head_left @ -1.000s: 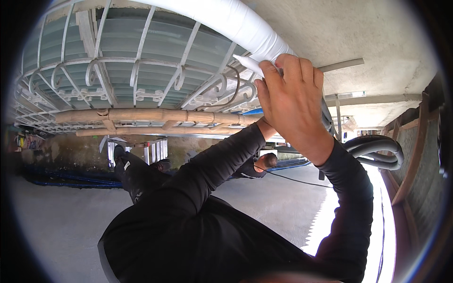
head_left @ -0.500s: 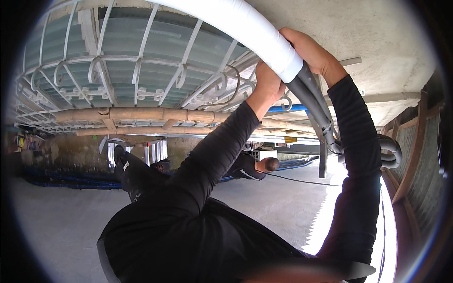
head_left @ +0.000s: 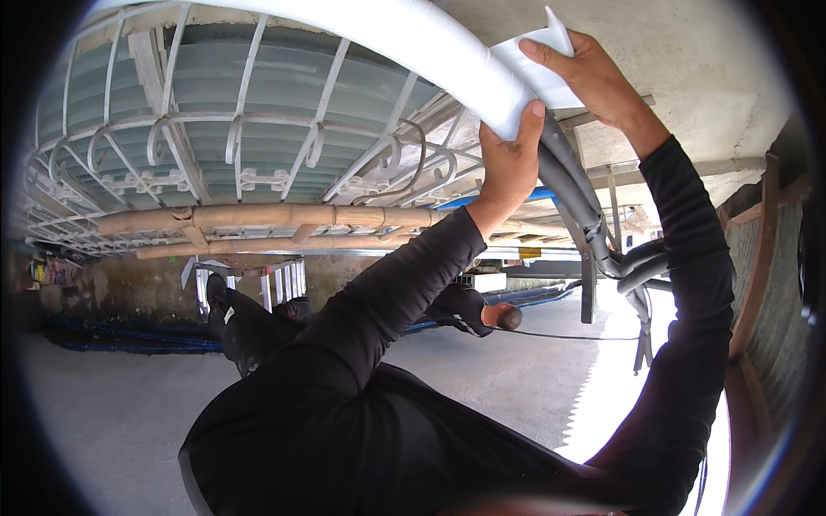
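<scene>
A thick pipe bundle wrapped in white tape (head_left: 422, 47) curves overhead from the upper left. Around its wrapped end my left hand (head_left: 509, 168) is closed, thumb pointing up along the side. My right hand (head_left: 602, 86) pinches a loose length of wide white wrapping tape (head_left: 544, 79) between thumb and fingers, holding it out to the right of the bundle; one corner sticks up. Past the wrapping, dark grey insulated pipes (head_left: 572, 189) run on downward, bare of tape, and bend behind my right forearm. The far side of the bundle is hidden.
A white window grille (head_left: 241, 112) fills the upper left, with bamboo poles (head_left: 284, 215) beneath it. A concrete wall (head_left: 705, 77) rises on the right. Far below, another person in dark clothes (head_left: 460, 308) is bent over near a white box-shaped unit (head_left: 483, 281).
My right hand has moved up and right off the bundle, drawing out a strip of white tape. My left hand has come round to the near side of the wrapped end.
</scene>
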Demonstrator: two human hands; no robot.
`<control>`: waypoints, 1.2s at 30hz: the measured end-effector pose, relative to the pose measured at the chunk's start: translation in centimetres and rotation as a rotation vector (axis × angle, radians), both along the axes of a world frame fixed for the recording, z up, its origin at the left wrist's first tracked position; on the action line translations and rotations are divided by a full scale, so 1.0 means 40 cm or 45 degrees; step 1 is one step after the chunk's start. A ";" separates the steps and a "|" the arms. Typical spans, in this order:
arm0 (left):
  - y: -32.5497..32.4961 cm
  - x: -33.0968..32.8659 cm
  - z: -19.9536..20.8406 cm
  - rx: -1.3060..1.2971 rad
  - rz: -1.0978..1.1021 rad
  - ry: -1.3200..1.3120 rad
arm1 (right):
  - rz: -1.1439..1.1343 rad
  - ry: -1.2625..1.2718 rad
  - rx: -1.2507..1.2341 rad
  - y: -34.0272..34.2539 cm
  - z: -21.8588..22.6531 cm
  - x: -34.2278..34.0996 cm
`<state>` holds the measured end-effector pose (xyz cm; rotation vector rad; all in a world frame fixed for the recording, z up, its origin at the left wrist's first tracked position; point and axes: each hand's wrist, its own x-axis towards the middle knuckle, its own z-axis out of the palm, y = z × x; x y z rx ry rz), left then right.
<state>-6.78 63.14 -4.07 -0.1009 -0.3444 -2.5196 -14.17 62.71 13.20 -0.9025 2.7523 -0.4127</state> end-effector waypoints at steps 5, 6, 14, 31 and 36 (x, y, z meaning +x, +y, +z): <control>0.013 -0.010 -0.009 -0.112 0.098 -0.030 | 0.009 0.036 0.018 -0.068 0.075 0.059; 0.015 -0.010 -0.007 -0.094 0.106 -0.031 | -0.011 -0.037 0.018 -0.073 0.094 0.085; 0.058 -0.025 -0.084 -0.518 0.493 0.055 | 0.522 0.647 0.406 -0.037 -0.062 0.320; 0.070 0.005 -0.096 0.460 -0.258 0.073 | 0.416 0.735 0.194 -0.018 -0.100 0.274; -0.044 -0.109 -0.087 0.611 -0.837 0.300 | 0.160 0.045 -0.080 -0.038 -0.079 0.031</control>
